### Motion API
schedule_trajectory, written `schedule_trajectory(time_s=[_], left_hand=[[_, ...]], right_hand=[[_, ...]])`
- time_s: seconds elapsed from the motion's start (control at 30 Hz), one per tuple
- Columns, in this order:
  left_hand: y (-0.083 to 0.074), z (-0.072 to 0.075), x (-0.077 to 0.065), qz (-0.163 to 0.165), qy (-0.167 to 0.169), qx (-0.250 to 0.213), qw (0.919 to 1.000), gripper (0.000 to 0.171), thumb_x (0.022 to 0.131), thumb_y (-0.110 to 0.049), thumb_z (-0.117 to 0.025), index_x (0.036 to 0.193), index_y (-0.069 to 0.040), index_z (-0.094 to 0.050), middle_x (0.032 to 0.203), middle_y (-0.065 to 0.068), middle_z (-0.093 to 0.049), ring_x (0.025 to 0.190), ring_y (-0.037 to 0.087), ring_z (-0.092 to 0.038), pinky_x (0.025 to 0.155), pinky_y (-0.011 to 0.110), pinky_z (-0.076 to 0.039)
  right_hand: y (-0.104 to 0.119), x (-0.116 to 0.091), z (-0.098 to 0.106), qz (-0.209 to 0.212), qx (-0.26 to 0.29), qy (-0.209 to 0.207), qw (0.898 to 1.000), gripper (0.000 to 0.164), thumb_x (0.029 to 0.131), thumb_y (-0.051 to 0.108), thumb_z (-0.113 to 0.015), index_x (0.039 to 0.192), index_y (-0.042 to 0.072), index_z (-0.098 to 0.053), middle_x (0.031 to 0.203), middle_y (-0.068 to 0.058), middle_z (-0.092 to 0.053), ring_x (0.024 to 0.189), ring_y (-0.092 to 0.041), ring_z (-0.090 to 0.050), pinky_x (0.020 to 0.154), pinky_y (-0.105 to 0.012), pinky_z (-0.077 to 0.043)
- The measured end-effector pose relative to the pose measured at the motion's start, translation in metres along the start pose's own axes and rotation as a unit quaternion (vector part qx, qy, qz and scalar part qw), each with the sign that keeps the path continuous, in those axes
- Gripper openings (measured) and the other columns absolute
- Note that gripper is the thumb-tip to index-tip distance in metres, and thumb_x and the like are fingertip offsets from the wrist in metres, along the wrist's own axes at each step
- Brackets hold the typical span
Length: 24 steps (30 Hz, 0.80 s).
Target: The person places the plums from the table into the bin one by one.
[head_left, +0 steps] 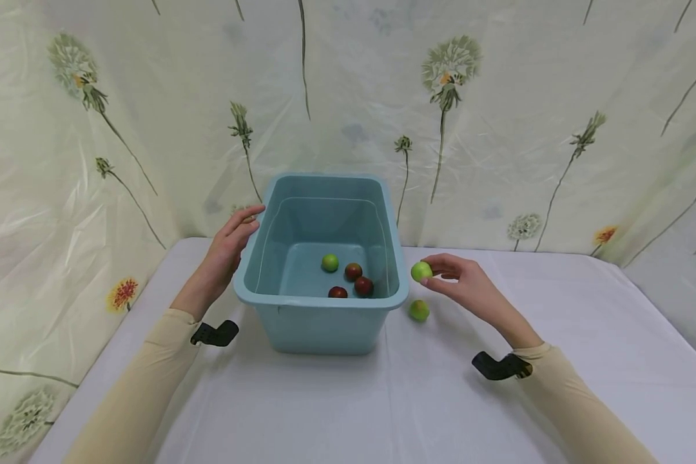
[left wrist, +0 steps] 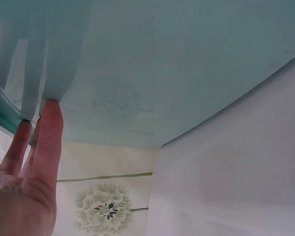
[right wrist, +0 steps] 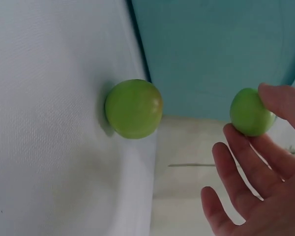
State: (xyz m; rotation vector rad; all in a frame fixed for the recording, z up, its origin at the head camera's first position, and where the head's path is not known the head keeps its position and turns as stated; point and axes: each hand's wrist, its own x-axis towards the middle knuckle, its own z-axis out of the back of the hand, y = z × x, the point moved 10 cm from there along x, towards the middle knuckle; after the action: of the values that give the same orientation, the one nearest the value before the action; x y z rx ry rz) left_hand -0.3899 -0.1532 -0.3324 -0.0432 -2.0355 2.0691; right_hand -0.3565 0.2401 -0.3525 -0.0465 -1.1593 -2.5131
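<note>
My right hand (head_left: 463,283) pinches a small green plum-like fruit (head_left: 421,271) between thumb and fingertips, just outside the bin's right wall. Below it, a second green fruit (head_left: 419,310) lies on the table; the right wrist view shows this fruit (right wrist: 133,109) close up. The blue plastic bin (head_left: 319,325) stands upright with one green fruit (head_left: 329,262) and several dark red ones (head_left: 363,287) on its floor. At the bin's left side, my left hand (head_left: 223,254) has its fingers extended; in the left wrist view its fingertips (left wrist: 51,110) touch the bin's outer wall near the rim.
A white cloth (head_left: 301,412) covers the table. Behind the bin hangs a patterned curtain (head_left: 348,84) with dandelion prints, which also runs along the left and right sides. Each wrist carries a black camera mount, one left (head_left: 215,334) and one right (head_left: 501,366).
</note>
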Motion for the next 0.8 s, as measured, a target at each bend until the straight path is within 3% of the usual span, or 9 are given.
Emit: schedule_trajectory(time_s=[0.37,0.8], left_hand=[[0.0,0.0,0.001,0.001,-0.001,-0.009,1.0,0.048,0.101,-0.04,-0.051,0.146,-0.022,-0.044,0.133,0.006,-0.045,0.12,0.025,-0.052,0.078,0.026,-0.051],[0.001,0.0,0.0,-0.002,0.002,-0.013,0.9999,0.048,0.101,-0.042,-0.051,0.145,-0.026,-0.045,0.135,0.006,-0.044,0.124,0.024,-0.049,0.086,0.029,-0.048]], right_hand=[[0.005,0.005,0.002,-0.003,0.024,-0.025,0.999,0.042,0.091,0.029,-0.072,0.126,0.008,-0.062,0.117,-0.007,-0.066,0.106,-0.024,-0.062,0.091,-0.042,-0.048],[0.017,0.015,-0.001,-0.006,0.056,-0.03,0.998,0.044,0.093,0.03,-0.07,0.13,0.009,-0.059,0.121,-0.01,-0.065,0.109,-0.027,-0.061,0.093,-0.046,-0.047]])
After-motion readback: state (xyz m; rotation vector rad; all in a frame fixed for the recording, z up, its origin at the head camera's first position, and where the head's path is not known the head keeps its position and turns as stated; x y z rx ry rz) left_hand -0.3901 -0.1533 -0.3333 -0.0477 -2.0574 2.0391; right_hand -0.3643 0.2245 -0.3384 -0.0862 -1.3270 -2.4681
